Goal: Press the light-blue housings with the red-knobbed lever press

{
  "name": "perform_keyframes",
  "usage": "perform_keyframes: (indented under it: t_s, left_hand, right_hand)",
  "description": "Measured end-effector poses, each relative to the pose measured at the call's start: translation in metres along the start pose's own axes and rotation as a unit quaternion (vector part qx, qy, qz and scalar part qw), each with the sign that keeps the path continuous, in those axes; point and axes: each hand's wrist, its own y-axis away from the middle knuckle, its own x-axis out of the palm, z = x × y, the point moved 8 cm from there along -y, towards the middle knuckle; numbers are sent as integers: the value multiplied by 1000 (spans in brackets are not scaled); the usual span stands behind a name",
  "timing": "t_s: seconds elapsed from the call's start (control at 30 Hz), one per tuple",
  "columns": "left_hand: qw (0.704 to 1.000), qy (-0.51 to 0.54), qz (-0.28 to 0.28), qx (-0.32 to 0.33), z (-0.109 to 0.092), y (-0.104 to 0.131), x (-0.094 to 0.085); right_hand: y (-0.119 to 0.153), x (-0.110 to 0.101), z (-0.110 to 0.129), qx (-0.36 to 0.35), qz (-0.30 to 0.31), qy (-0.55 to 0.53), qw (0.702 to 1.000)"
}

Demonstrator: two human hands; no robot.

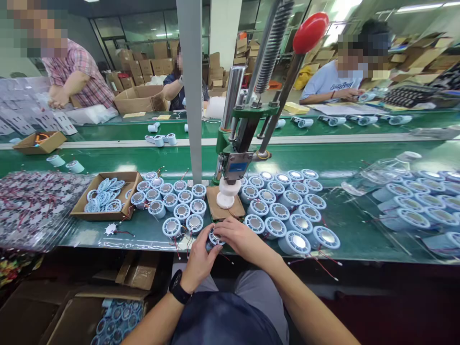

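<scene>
At the table's front edge my left hand [201, 252] and my right hand [233, 234] are both closed round one light blue cylindrical part [215, 237] with a silver disc on top. The left fingers grip its side, and the right fingers press on its top and rim. Just beyond them stands a hand press [237, 163] with a white round head [227, 191] over a brown board [212, 203]. Finished-looking blue cylinders [194, 223] with silver discs and thin wires stand left of the press, and more blue cylinders [295, 242] stand to its right.
A cardboard box [134, 182] of blue rings stands left, near a white star-shaped piece [111, 229] and a bagged stack of wired pieces [36, 206]. A grey post [194, 96] rises beside the press, topped by a red-knobbed lever [311, 32]. People work across the green belt [151, 160].
</scene>
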Motion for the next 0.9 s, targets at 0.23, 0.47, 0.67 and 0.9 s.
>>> perform_keyframes:
  t_s: [0.23,0.47,0.67,0.9]
  left_hand:
    - [1000,-8,7,5,5,0,1]
    - [999,-35,26,25,9,0,3]
    - [999,-48,23,10,8,0,3]
    - [998,-47,17,27,6,0,3]
  right_hand:
    - [8,0,2,2,-103,12,995]
    - [15,-5,2,-53,-182,-7,982]
    - [16,-2,4,-59,-182,-2,982]
    - [6,0,9,-17,-96,41,994]
